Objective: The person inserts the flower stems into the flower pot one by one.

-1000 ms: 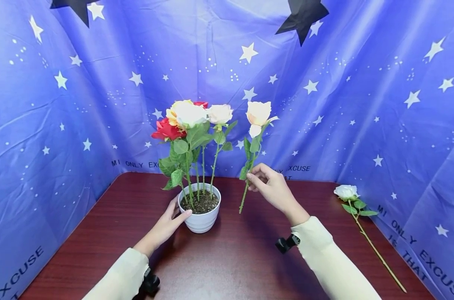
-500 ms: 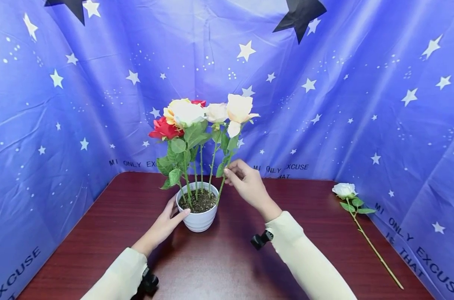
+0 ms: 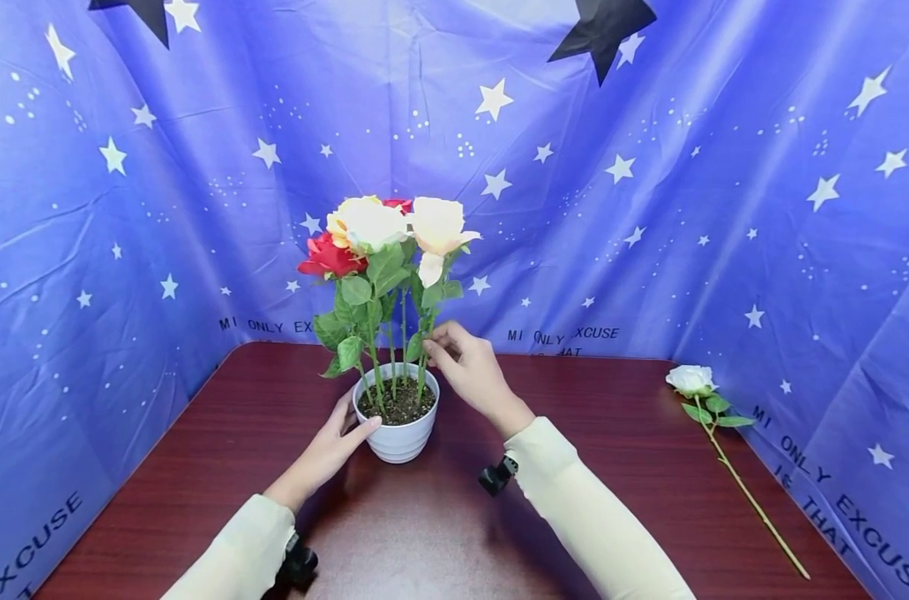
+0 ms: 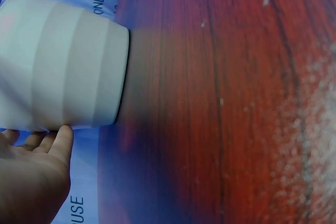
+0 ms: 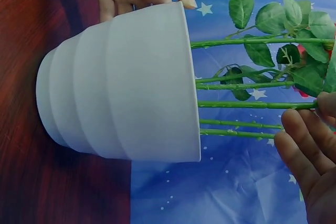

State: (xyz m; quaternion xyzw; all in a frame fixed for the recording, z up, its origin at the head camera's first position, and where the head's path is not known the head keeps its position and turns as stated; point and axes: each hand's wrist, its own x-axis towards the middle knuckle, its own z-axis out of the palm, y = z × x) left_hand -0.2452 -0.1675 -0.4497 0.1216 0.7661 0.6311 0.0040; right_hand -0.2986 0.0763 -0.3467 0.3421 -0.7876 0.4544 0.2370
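A ribbed white flowerpot of dark soil stands on the table. My left hand holds its left side, thumb at the rim and fingers against the wall. With thumb and fingertips my right hand pinches the green stem of a pale peach rose, upright over the pot's right part. The right wrist view shows that pinched stem running down behind the near rim, its lower end hidden. Upright in the pot beside it are a red rose, a white rose and other flowers.
Another white rose lies on the right of the dark red wooden table, its long stem pointing toward the front. A blue star-printed cloth hangs around the table's back and sides.
My right hand has brought the peach rose leftward from beside the pot to over its soil; the rose now covers the pale rose behind it. My left hand stays on the pot.
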